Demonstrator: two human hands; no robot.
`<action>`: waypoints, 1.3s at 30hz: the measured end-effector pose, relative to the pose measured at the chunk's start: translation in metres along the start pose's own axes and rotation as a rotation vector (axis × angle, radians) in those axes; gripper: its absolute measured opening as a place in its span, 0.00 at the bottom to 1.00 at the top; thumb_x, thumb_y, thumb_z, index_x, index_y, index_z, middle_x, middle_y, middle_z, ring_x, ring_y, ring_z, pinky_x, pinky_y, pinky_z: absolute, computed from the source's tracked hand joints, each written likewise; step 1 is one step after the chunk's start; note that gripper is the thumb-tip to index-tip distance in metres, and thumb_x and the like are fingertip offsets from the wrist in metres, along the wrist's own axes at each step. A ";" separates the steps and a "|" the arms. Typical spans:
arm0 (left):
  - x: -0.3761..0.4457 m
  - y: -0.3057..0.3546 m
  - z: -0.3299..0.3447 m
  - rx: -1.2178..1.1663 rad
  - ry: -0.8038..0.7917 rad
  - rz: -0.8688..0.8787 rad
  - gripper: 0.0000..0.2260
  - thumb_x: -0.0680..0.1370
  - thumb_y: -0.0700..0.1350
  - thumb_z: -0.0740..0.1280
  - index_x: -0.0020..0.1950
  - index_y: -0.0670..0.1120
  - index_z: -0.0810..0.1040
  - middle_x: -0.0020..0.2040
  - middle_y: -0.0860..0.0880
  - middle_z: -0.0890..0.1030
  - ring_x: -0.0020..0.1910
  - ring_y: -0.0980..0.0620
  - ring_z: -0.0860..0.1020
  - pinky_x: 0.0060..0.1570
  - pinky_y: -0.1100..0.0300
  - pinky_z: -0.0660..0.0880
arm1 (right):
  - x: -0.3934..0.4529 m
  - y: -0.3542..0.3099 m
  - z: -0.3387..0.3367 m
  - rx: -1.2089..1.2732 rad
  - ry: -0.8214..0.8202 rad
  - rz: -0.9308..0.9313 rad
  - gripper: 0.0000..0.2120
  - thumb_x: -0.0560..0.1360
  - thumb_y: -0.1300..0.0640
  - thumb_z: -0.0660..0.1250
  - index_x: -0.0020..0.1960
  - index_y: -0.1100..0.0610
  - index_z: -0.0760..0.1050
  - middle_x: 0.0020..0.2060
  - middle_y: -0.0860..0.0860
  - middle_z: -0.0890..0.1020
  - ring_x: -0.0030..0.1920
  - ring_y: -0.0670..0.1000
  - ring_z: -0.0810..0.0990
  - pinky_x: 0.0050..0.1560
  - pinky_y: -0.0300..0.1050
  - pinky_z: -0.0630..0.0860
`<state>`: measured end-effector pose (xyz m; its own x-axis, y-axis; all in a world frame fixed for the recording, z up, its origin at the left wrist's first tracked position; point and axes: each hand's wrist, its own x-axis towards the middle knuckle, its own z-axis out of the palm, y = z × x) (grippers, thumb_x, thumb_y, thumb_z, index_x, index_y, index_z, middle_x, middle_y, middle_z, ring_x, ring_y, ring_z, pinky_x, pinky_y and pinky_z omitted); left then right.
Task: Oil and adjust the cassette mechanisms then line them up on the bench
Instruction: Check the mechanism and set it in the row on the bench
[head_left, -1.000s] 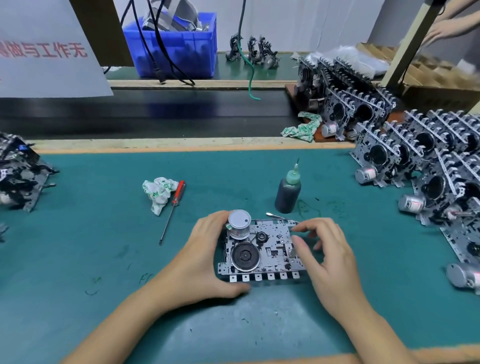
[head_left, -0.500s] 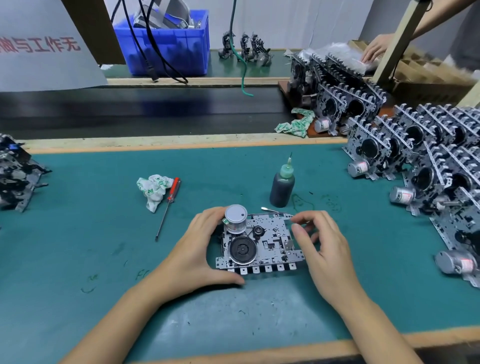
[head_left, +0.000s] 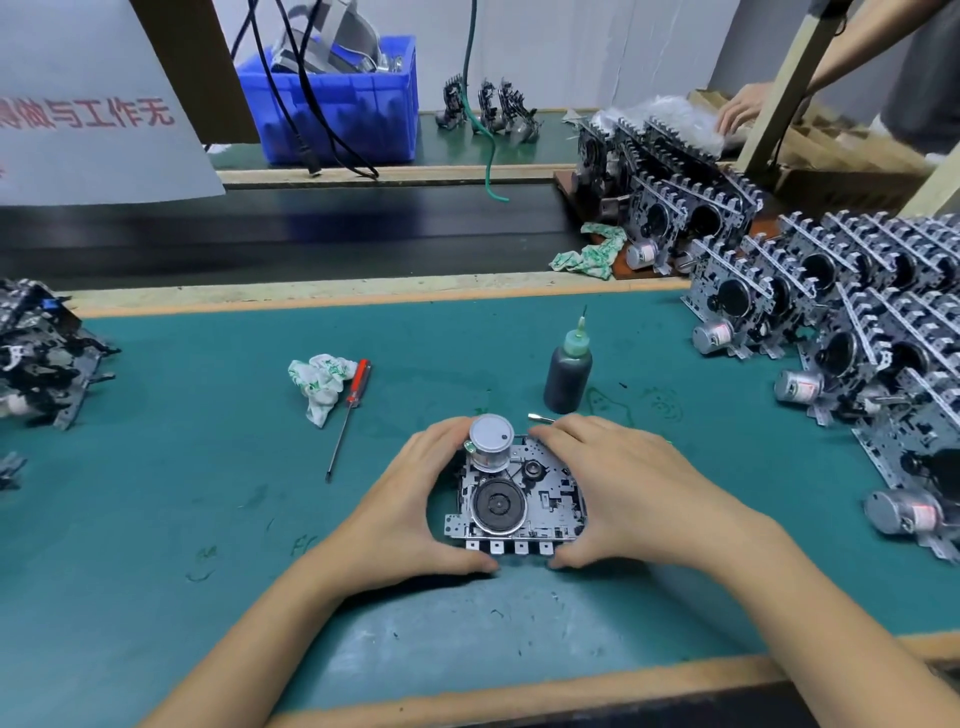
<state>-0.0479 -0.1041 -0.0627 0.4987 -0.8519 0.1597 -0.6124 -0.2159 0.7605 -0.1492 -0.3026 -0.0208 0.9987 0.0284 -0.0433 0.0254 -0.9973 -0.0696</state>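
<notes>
Cassette mechanism (head_left: 514, 499) flat on the desk (head_left: 208, 493), mid-front, cupped between both hands. Left hand (head_left: 410, 514) grips its left edge, right hand (head_left: 623, 493) grips its right side, covering that edge. Silver plate, black flywheel, upright silver motor at top-left. Oil bottle (head_left: 567, 371) just behind; finished mechanisms (head_left: 852, 332) along right edge, partly cut off.

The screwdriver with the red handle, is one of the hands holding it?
No, the screwdriver lies on the mat beside a crumpled rag, while both hands grip the mechanism.
</notes>
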 end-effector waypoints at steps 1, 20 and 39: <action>-0.001 -0.001 0.001 -0.032 0.004 0.000 0.45 0.60 0.55 0.79 0.71 0.61 0.58 0.69 0.68 0.61 0.70 0.62 0.62 0.68 0.68 0.60 | 0.000 0.000 -0.001 0.004 0.005 -0.002 0.49 0.56 0.31 0.71 0.71 0.48 0.59 0.60 0.44 0.70 0.61 0.48 0.71 0.56 0.44 0.69; 0.019 0.022 0.007 -1.688 -0.160 -0.296 0.41 0.71 0.69 0.64 0.74 0.42 0.65 0.73 0.36 0.64 0.71 0.42 0.66 0.71 0.42 0.56 | 0.009 -0.029 0.018 1.952 -0.297 0.059 0.16 0.64 0.44 0.75 0.47 0.51 0.83 0.53 0.45 0.80 0.54 0.45 0.77 0.52 0.41 0.77; 0.029 -0.008 -0.006 -1.636 0.063 -0.581 0.43 0.70 0.75 0.55 0.64 0.39 0.77 0.64 0.31 0.74 0.60 0.36 0.77 0.63 0.44 0.72 | 0.010 0.015 0.019 1.289 0.171 0.223 0.08 0.79 0.53 0.60 0.40 0.48 0.70 0.21 0.48 0.68 0.22 0.45 0.60 0.25 0.35 0.61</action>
<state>-0.0252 -0.1241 -0.0601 0.4559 -0.8179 -0.3509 0.8237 0.2384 0.5145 -0.1398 -0.3163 -0.0409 0.9714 -0.2303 -0.0583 -0.1052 -0.1970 -0.9747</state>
